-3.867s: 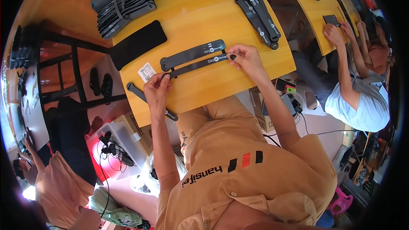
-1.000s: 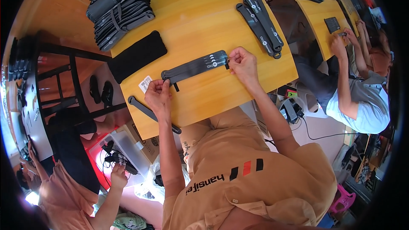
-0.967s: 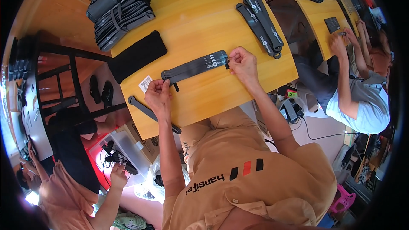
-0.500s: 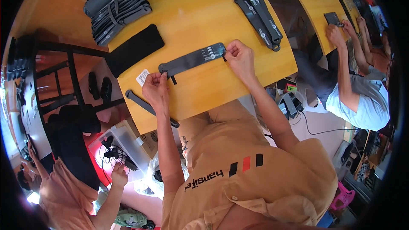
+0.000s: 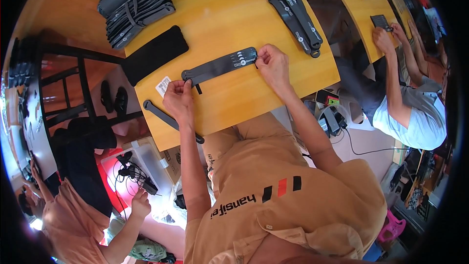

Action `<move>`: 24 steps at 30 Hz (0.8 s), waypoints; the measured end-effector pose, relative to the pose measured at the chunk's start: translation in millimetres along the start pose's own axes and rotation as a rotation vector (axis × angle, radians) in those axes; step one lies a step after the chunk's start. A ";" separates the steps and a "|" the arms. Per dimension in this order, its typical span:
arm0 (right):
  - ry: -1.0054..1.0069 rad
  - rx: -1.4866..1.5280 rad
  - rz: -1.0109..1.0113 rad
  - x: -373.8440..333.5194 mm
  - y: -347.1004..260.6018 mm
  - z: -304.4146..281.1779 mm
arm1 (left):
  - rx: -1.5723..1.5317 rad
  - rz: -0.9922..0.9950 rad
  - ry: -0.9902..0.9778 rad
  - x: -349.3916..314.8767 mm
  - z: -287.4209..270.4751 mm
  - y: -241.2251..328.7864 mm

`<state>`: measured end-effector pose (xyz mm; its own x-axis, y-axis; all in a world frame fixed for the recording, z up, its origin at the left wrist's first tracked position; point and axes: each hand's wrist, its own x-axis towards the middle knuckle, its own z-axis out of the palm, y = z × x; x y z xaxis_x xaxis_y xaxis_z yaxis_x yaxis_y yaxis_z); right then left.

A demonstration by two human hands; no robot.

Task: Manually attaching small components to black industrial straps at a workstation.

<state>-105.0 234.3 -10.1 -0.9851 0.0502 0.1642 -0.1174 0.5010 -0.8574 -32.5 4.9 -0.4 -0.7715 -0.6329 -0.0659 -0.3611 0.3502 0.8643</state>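
A long dark grey strap with rounded ends and white print [image 5: 220,65] lies stretched across the yellow table. My left hand [image 5: 179,99] pinches its left end between thumb and fingers, close to a short black tab below the edge. At the opposite end, my right hand [image 5: 273,65] grips the right corner, fingers pressed together. A white label [image 5: 163,86] sits just above my left hand. Beside my left forearm lies a narrower dark strip [image 5: 168,120], partly hidden by the arm.
A black pad [image 5: 156,55] lies on the table's left edge, below a bundled stack of dark straps [image 5: 134,12]. Several long dark strips [image 5: 296,22] rest at the right. A person in a white sleeve [image 5: 410,122] works at another table; another person's hand [image 5: 140,204] is near tangled cables.
Both hands stay on the strap, almost unmoved. At the lower left, the other person's hand has shifted slightly right and down.
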 end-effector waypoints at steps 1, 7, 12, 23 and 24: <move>-0.004 -0.001 0.001 0.5 -0.2 -0.3 | -0.002 0.004 0.003 0.4 -0.4 -1.3; -0.028 0.028 0.039 4.5 2.7 -0.7 | 0.038 0.025 0.019 1.1 -1.3 -2.3; -0.058 0.032 0.078 5.6 -1.1 -3.6 | 0.051 0.071 0.017 4.6 -1.0 -11.6; -0.127 -0.219 -0.491 -24.8 -24.0 -15.7 | 0.509 0.738 -0.191 -45.6 18.2 28.2; -0.169 -0.313 -0.551 -28.3 -21.7 -12.0 | 0.635 0.807 -0.251 -49.0 21.9 29.4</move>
<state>-73.2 232.4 9.6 -0.8005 -0.4093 0.4379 -0.5934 0.6439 -0.4829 -16.8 61.3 17.3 -0.9652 0.0840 0.2475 0.1551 0.9464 0.2835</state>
